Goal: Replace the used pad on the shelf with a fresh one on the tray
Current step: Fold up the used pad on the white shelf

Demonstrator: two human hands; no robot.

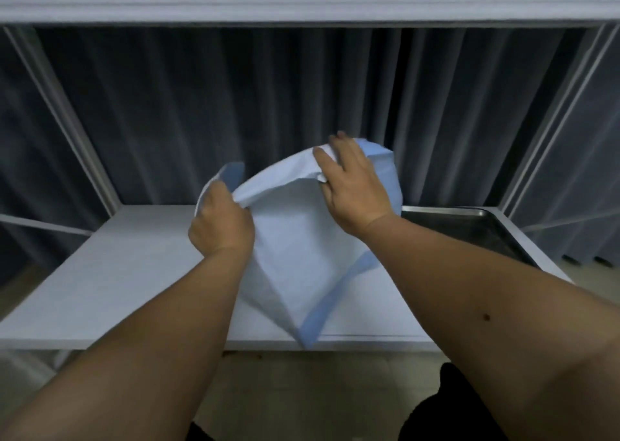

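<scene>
Head view of a person at a white shelf (117, 272), both bare forearms reaching forward over its front edge. A white pad with a blue border (295, 256) is held up in the air between the two hands, above the middle of the shelf surface. The left hand (219, 224) is curled into a fist around the pad's upper left edge, and a blue corner of the sheet stands up just beyond its knuckles. The right hand (352, 185) grips the upper right part of the pad, thumb on the near white face and fingers folded over the top edge onto the far side, where the blue backing shows. The sheet arches between the two grips and hangs down in a loose, partly folded drape; its lowest blue-edged corner reaches the front lip of the shelf, though whether it touches the surface cannot be told. A metal tray (486, 232) sits on the right end of the shelf, just beside the right wrist; its visible interior is dark. Dark pleated curtains (201, 105) hang behind the open shelf frame, and a higher white shelf board (302, 0) spans the top of the view. Pale floor (318, 390) shows below the shelf edge.
</scene>
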